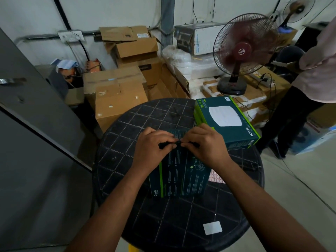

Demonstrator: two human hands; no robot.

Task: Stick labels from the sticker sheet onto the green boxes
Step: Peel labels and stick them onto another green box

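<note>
Nearest to us, on the near right of the round black plastic table [116, 180] with its moulded grid top, lies a small white paper rectangle [212, 227], well apart from everything else. Beyond it sits the dark green cardboard box with lime edging [181, 177], lying flat in the middle of the table, printed back upward. Our left hand [152, 150] and right hand [205, 145] meet over its far edge, fingertips touching and curled in a narrow grip on something small and dark; we cannot tell whether it is a label or part of the box.

We judge the step in hand to be pressing or smoothing a label along that far edge. The next move would call for firm thumb pressure along the strip, then a reach for the pink-and-white sticker sheet [216, 177], which peeks out from under the box's right side, mostly hidden.

A second dark green box with a white round device pictured on its lid [227, 119] rests on the table's far right, overhanging the rim, closed, and seems to sit on another like it. Both boxes are shut, so their contents are hidden. Behind the table stand brown cardboard cartons [118, 99], some with flaps open, contents unseen, and a dark red table fan [243, 50]. A person in a pale shirt [316, 73] stands far right.
</note>
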